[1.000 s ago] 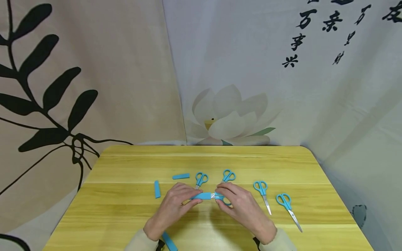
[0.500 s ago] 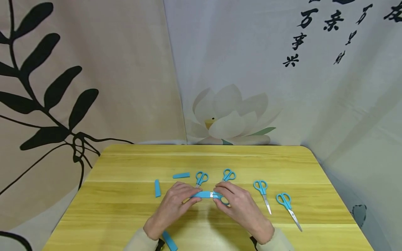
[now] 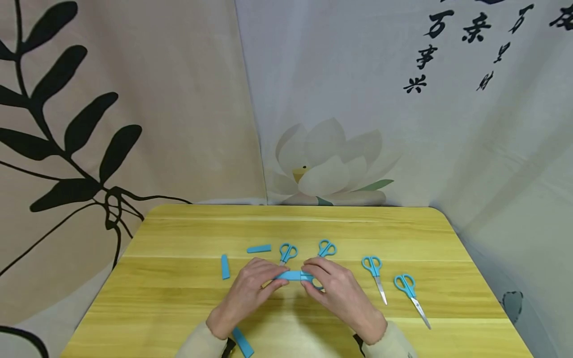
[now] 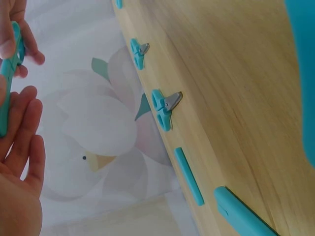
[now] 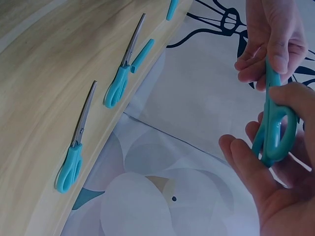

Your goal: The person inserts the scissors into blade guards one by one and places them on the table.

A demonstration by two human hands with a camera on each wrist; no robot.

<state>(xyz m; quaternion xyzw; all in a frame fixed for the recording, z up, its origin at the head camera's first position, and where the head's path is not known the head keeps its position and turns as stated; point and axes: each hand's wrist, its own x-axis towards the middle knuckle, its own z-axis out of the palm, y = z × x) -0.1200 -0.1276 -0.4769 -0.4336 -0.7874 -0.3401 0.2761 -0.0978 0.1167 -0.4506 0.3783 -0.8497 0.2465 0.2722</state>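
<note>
Between thumb and fingers my left hand [image 3: 250,288] pinches a blue scissor cover [image 3: 292,275]. My right hand [image 3: 337,288] grips the blue handles of a pair of scissors [image 5: 279,135]. Cover and handles meet end to end in a line, with no blade showing between them in the head view. Both are held up off the table. Just beyond my left hand lies a second pair of scissors [image 3: 288,252], its blades partly hidden by the fingers. Another pair [image 3: 327,247] lies beyond my right hand, blades hidden in the head view but bare in the right wrist view.
Two more bare-bladed scissors [image 3: 375,276] lie on the wooden table [image 3: 188,293] at the right. Loose blue covers lie at the left: one upright [image 3: 225,267], one crosswise [image 3: 259,248], and one [image 3: 243,343] by the left sleeve. A printed curtain [image 3: 179,124] hangs behind.
My right hand has moved slightly left, toward the left hand. The bit of metal blade seen earlier between cover and handles is now inside the cover.
</note>
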